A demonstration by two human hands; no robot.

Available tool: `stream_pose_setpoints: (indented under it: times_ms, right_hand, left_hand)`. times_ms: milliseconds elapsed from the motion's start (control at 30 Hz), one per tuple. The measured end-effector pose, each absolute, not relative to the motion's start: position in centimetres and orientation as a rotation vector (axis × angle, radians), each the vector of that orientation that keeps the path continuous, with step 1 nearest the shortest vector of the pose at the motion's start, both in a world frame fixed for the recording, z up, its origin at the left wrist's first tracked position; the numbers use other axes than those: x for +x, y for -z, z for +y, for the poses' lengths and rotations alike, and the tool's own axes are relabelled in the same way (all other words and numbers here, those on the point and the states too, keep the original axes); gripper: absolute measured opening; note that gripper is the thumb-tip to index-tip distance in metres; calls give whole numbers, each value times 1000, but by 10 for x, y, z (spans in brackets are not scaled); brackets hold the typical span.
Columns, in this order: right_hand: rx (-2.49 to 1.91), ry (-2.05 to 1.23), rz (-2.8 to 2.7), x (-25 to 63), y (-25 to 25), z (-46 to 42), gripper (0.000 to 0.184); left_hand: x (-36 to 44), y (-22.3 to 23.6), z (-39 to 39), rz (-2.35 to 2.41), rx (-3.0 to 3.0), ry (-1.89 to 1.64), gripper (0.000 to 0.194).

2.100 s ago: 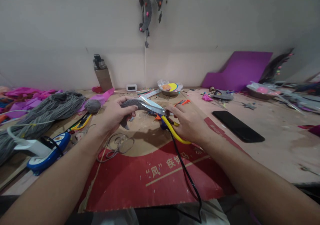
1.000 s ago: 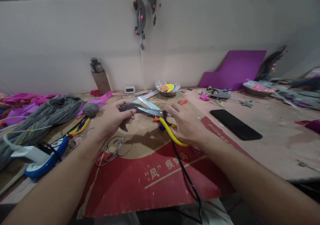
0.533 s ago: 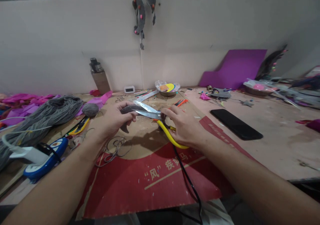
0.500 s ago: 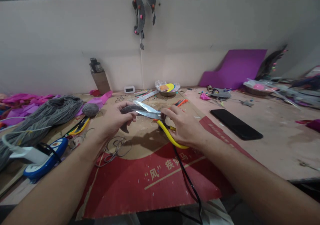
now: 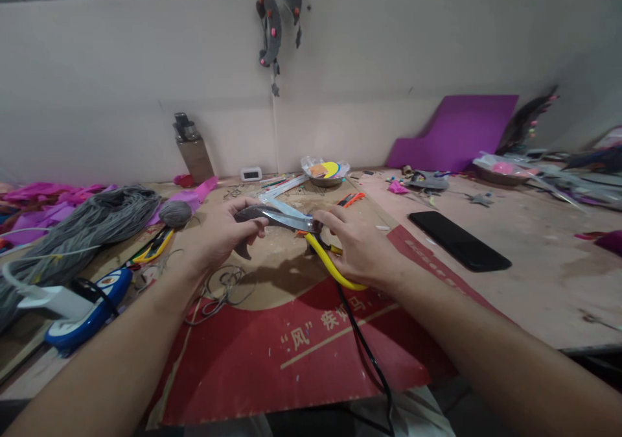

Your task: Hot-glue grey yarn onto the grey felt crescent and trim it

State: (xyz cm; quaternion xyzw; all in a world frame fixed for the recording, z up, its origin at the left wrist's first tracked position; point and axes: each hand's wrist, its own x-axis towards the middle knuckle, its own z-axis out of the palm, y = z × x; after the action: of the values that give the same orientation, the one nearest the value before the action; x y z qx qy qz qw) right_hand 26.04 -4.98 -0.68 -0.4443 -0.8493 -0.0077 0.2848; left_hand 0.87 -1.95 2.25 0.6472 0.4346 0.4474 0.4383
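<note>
Yellow-handled scissors (image 5: 335,268) are gripped in my right hand (image 5: 357,242), with their blades parted and pointing left. A dark grey curved piece, felt-like in look, (image 5: 241,249) is pinched between the thumb and fingers of my left hand (image 5: 226,229). Part of that piece lies at the blades, and its lower tip hangs below my fingers. Both hands are above a red and brown cardboard sheet (image 5: 233,372). Under my left wrist lies a loose tangle of grey cord (image 5: 228,288).
At left are a grey yarn skein (image 5: 111,210), a yarn ball (image 5: 175,214), a yellow cutter (image 5: 154,246) and a blue power strip (image 5: 87,314). A black phone (image 5: 459,241) lies to the right. Behind stand a bowl (image 5: 325,176) and a purple sheet (image 5: 461,132).
Both hands stay nearly in place. The scissor blades are slightly differently angled around the grey piece, and the view has shifted very little.
</note>
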Motion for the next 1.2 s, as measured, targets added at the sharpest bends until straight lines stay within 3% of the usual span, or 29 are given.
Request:
stream_pose_setpoints:
  times_ms: [267, 533, 700, 1000, 1200]
  right_hand:
    - [-1144, -202, -2000, 265, 10, -40, 41]
    - [-1333, -239, -2015, 285, -11, -34, 34]
    - [-1299, -262, -1992, 301, 2, -34, 32]
    - [-1092, 243, -2135, 277, 0, -52, 33]
    - [-1219, 556, -2230, 255, -3, -42, 38]
  left_hand:
    - [8, -21, -14, 993, 1440, -1111, 25]
    - [0, -23, 0, 924, 1103, -1303, 14]
    - [-4, -28, 1, 883, 945, -1234, 20]
    - [4, -26, -7, 976, 1054, -1070, 14]
    - [6, -24, -8, 1026, 1174, -1099, 13]
